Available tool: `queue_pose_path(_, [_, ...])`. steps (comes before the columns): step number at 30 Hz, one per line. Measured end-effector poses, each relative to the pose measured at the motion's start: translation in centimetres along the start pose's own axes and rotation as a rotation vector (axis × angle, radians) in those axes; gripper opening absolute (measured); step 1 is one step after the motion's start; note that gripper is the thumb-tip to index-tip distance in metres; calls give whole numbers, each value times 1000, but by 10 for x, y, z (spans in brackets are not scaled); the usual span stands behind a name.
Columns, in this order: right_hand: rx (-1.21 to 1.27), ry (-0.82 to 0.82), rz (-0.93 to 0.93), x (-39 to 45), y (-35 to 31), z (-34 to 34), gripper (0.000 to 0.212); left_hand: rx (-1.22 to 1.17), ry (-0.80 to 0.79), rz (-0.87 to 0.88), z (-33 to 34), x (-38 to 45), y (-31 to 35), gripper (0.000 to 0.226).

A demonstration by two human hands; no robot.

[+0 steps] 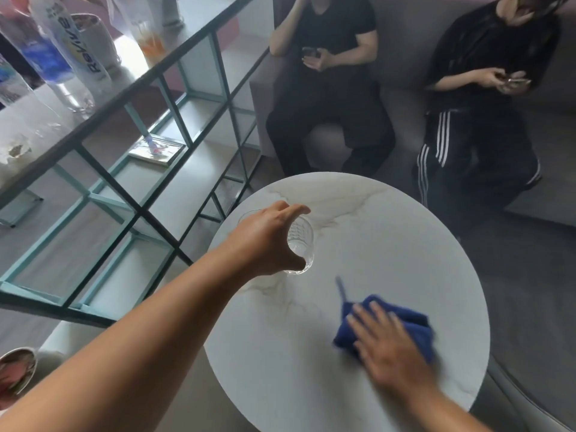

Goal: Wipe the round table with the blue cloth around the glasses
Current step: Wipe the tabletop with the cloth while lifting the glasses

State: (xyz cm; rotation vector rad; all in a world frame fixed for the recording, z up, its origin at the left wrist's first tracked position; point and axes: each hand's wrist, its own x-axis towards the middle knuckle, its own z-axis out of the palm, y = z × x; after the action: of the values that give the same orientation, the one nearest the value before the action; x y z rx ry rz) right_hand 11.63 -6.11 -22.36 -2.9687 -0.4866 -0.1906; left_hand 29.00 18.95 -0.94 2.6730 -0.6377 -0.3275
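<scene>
The round white marble desk [389, 244] carries a clear drinking glass [300, 244] near its left edge. The left hand [265, 241] reaches over that glass from the left, fingers [296, 210] and thumb curled in a wide arc around its rim; whether they touch the glass cannot be told. To the right of the glass and nearer the wearer, the blue cloth [408, 322] lies bunched on the marble. The right hand [386, 347], blurred, rests flat on the cloth with its fingers [377, 310] spread. Beyond the desk, two people in black [330, 88] sit on a grey sofa [405, 32], each holding a phone.
</scene>
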Motion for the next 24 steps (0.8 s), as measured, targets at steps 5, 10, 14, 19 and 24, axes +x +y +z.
queue_pose_path(5, [21, -96, 447, 73, 93, -16, 67, -6, -10, -6, 1, -3, -5, 92])
queue_pose_path(10, [52, -111, 442, 186, 86, -8, 62, -2, -5, -20, 5, -6, -12, 91])
queue_pose_path(14, [93, -111, 207, 208, 20, 3, 52, 7, 21, -24, 4, -7, -11, 92])
queue_pose_path(19, [105, -100, -24, 164, -45, 3, 46, 3, 45, -29, 5, 0, -3, 92])
queue_pose_path(24, [46, -131, -283, 84, -69, -6, 43, 22, 13, -21, 17, 14, 12, 92])
